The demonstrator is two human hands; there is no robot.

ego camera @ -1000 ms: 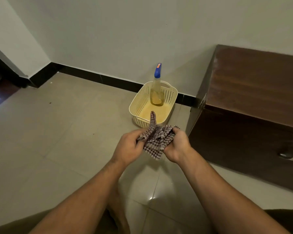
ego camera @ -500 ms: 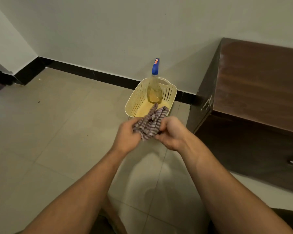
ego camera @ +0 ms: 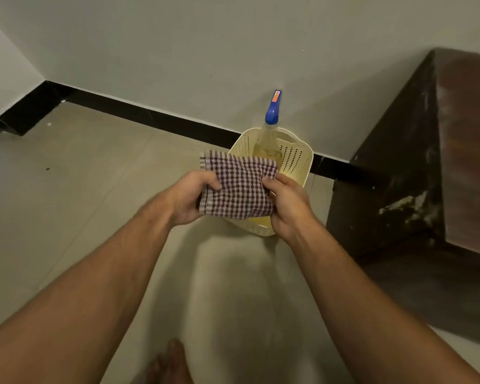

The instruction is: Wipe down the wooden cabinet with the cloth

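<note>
Above the basket (ego camera: 297, 159): you hold the cloth (ego camera: 239, 187) flat in the air between both hands, well apart from the cabinet (ego camera: 466, 151) on your right.
Left hand (ego camera: 190, 198): pinches the cloth's left edge, thumb on top, fingers hidden beneath.
Right hand (ego camera: 287, 206): grips the right edge, fingertips curled onto the top face.
Cloth handling: looks light, soft and limp, with a checked weave that should not slip. Take it across the middle under one palm, edges tucked in, so it wipes as a pad.
Cabinet: dark wood with pale smears on the side facing you; not yet touched.
Spray bottle (ego camera: 272, 117): upright in the basket, behind the cloth.
Change: half a second ago the cloth was bunched between your hands; now it is spread into a neat rectangle. Your view has swung left, and the cabinet sits nearer the frame edge.
</note>
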